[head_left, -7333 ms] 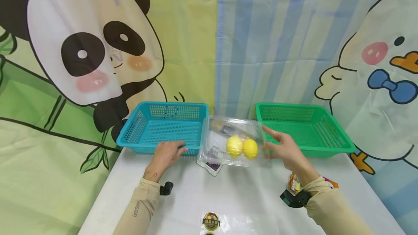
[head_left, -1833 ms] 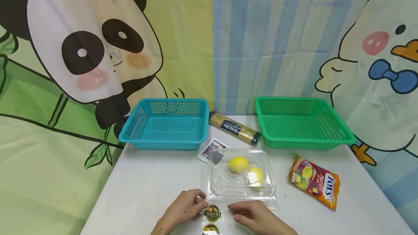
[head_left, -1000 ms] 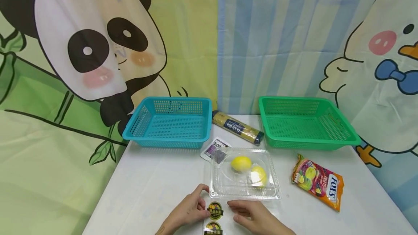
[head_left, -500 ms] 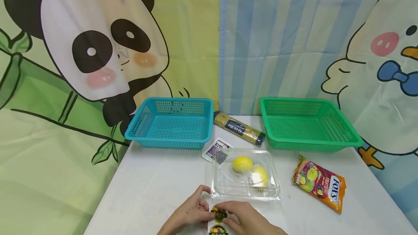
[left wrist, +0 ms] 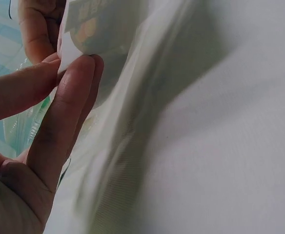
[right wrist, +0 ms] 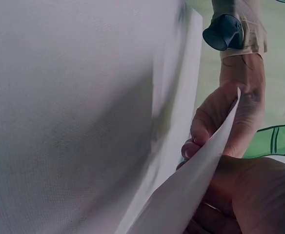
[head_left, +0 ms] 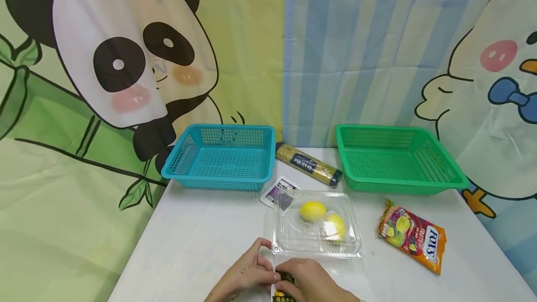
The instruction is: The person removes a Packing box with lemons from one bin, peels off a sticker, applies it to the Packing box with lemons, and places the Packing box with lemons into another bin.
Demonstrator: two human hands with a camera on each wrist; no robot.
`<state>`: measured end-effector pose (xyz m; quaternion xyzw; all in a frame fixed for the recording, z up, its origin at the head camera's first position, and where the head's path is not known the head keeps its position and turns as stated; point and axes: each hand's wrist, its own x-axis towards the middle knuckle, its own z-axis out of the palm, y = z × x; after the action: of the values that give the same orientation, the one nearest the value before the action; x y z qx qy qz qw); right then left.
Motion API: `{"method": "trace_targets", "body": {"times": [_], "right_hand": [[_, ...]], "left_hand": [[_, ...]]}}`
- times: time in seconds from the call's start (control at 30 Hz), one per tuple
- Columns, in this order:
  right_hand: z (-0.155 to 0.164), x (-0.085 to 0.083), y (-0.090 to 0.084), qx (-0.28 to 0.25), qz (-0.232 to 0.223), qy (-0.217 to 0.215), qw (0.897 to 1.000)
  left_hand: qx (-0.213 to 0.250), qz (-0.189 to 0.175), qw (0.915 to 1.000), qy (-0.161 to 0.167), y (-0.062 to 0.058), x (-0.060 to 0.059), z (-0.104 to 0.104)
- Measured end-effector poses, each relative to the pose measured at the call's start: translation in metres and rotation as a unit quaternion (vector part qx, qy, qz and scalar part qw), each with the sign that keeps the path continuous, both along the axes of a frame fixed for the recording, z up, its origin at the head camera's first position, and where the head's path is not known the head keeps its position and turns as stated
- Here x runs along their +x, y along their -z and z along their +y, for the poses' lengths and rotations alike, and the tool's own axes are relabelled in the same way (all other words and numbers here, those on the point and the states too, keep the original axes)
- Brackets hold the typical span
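In the head view, my left hand (head_left: 246, 270) is at the near middle of the table. Its thumb and index finger pinch the edge of a sticker sheet (left wrist: 132, 22), seen from its pale back in the left wrist view. Close against it, my right hand (head_left: 313, 282) pinches at a round black-and-gold sticker (head_left: 287, 276), mostly covered by the fingers. Below that shows another round sticker (head_left: 283, 297). The sheet bends up off the table in the right wrist view. Just beyond the hands sits a closed clear plastic clamshell box (head_left: 289, 242) with two lemons (head_left: 313, 211) inside.
A blue basket (head_left: 222, 184) stands back left, a green basket (head_left: 402, 186) back right. Between them lies a gold spaghetti packet (head_left: 308, 164). A purple-and-white card (head_left: 271, 195) lies partly under the box. To the right is a FOX'S candy bag (head_left: 413, 236).
Earlier the box was carried in front of the baskets; now it rests nearer me. My right hand has moved left onto the sticker, and the left has taken hold of the sheet's edge.
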<state>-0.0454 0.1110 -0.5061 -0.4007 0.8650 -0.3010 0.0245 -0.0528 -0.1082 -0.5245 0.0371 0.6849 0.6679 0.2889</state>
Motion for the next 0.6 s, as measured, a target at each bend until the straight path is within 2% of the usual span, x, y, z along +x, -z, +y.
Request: {"method": "trace_targets", "body": {"times": [0.17,0.33,0.6], "right_hand": [[-0.0008,-0.0001,0.0004,-0.001,0.003,0.007,1.000],[0.0020,-0.0004,-0.0008,-0.025,0.011,0.012,1.000],[0.0075,-0.0018,-0.0052,-0.043,0.009,0.072,0.996]], "left_hand": [[0.000,-0.005,1.0000,-0.004,-0.0014,-0.0001,0.0006],[-0.004,0.002,1.0000,-0.001,-0.0016,-0.0016,0.0004],[-0.011,0.001,0.9999,0.005,0.0004,-0.0019,-0.0034]]}}
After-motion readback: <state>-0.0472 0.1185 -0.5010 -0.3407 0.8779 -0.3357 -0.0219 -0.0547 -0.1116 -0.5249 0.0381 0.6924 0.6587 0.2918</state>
